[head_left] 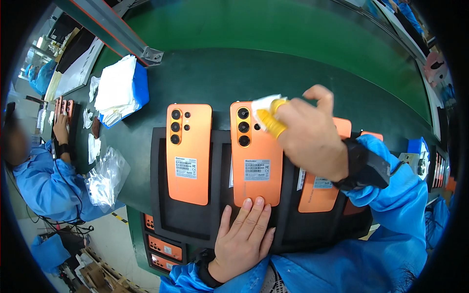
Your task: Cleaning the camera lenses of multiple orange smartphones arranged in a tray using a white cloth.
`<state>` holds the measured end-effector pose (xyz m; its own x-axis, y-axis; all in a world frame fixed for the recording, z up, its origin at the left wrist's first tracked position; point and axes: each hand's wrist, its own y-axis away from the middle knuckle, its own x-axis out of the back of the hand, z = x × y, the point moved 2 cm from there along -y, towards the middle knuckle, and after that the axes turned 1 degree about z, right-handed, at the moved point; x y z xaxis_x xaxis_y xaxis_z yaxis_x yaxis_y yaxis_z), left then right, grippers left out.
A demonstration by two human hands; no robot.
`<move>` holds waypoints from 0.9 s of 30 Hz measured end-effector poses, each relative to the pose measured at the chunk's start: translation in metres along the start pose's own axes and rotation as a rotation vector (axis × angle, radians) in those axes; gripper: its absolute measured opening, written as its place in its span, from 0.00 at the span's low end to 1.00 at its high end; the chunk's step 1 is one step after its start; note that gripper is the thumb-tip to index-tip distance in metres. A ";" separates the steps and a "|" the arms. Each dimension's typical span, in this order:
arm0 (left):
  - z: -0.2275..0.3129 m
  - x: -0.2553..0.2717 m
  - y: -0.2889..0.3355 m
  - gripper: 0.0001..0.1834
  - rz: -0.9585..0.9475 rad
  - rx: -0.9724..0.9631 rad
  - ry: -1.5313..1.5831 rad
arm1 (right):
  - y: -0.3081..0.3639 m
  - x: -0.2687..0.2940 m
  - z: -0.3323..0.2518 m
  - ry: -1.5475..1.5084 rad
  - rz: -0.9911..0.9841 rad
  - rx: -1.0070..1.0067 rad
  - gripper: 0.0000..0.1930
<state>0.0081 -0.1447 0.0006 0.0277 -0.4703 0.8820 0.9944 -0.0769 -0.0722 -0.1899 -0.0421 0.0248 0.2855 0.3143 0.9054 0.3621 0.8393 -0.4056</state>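
Note:
An orange smartphone (pixel 261 144) lies back up across a black foam tray (pixel 185 225), its dark round lenses at the far end and a printed label lower down. My left hand (pixel 240 246) rests flat with fingers stretched over its near end. My right hand (pixel 312 136), with yellow finger cots on two fingers, pinches a white wipe (pixel 264 103) at the phone's upper right, beside the lenses. To the left lies another orange phone (pixel 188 188). A further orange phone (pixel 312 200) is partly covered by my right hand and wrist.
A blue box (pixel 141 88) of stacked white wipes stands at the back left, near a metal post (pixel 105 27). A clear plastic bag (pixel 110 178) lies at the table's left edge. Lower left, a tray holds more orange phones (pixel 165 248). A co-worker in blue (pixel 41 176) sits left.

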 end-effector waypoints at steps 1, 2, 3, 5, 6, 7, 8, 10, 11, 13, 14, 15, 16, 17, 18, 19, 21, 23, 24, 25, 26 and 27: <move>-0.001 0.001 0.000 0.27 0.000 0.007 -0.004 | -0.004 -0.003 0.007 0.079 0.002 -0.071 0.05; 0.000 0.001 -0.001 0.27 -0.006 0.008 0.003 | -0.006 -0.003 0.016 0.103 0.038 -0.132 0.05; 0.000 0.001 -0.001 0.28 -0.012 0.010 0.010 | -0.008 -0.004 0.021 0.091 0.099 -0.127 0.03; -0.001 0.000 0.000 0.28 -0.014 0.015 0.018 | -0.008 -0.004 0.019 0.078 0.158 -0.122 0.03; -0.001 0.000 0.000 0.28 -0.016 0.014 0.028 | -0.006 -0.002 0.009 -0.002 0.141 -0.030 0.02; -0.001 0.001 0.000 0.28 -0.018 0.015 0.030 | -0.003 -0.001 0.000 -0.083 0.124 0.061 0.02; -0.002 0.001 -0.001 0.28 -0.015 0.010 0.038 | 0.001 -0.002 -0.003 -0.080 0.121 0.057 0.02; -0.002 0.001 -0.003 0.28 -0.014 -0.001 0.050 | 0.008 -0.007 -0.008 0.011 0.160 0.133 0.02; -0.003 0.001 -0.003 0.27 -0.014 0.009 0.055 | 0.004 -0.006 -0.004 -0.007 0.165 0.085 0.01; -0.002 0.002 -0.001 0.27 -0.011 0.022 0.058 | 0.001 -0.001 0.013 0.038 0.073 0.048 0.05; -0.002 0.002 -0.002 0.27 -0.010 0.019 0.055 | -0.001 0.001 0.023 0.098 -0.024 0.004 0.09; -0.001 0.002 -0.002 0.27 -0.008 0.015 0.052 | -0.003 0.003 0.029 0.127 -0.055 -0.022 0.09; -0.001 0.002 -0.002 0.27 -0.009 0.013 0.053 | -0.005 0.001 0.027 0.128 -0.055 -0.024 0.09; -0.002 0.002 -0.002 0.27 -0.012 0.013 0.047 | -0.009 -0.002 0.021 0.089 0.068 -0.012 0.04; -0.002 0.002 -0.002 0.27 -0.016 0.012 0.041 | -0.012 -0.002 0.017 0.051 0.191 -0.001 0.03; -0.003 0.001 -0.003 0.27 -0.019 0.008 0.044 | -0.012 -0.001 0.010 0.023 0.137 0.053 0.02; -0.003 0.002 -0.002 0.27 -0.019 0.002 0.048 | -0.008 -0.001 0.003 0.028 0.054 0.088 0.04; -0.004 0.001 -0.001 0.27 -0.016 -0.002 0.052 | -0.008 -0.004 0.002 0.028 0.031 0.081 0.05; -0.004 0.001 -0.001 0.27 -0.013 -0.001 0.054 | -0.009 -0.004 0.004 0.026 0.031 0.083 0.05; -0.005 0.002 0.000 0.27 -0.013 0.001 0.054 | -0.010 -0.003 0.010 0.044 0.024 0.013 0.04; -0.005 0.002 -0.001 0.27 -0.014 0.002 0.055 | -0.010 0.000 0.018 0.066 0.020 -0.056 0.04; -0.004 0.002 -0.001 0.28 -0.015 0.003 0.056 | -0.009 0.002 0.028 0.093 -0.043 -0.094 0.04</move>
<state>0.0068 -0.1492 0.0000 0.0071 -0.5181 0.8553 0.9950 -0.0814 -0.0576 -0.2172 -0.0364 0.0337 0.3474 0.2323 0.9085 0.4558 0.8048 -0.3801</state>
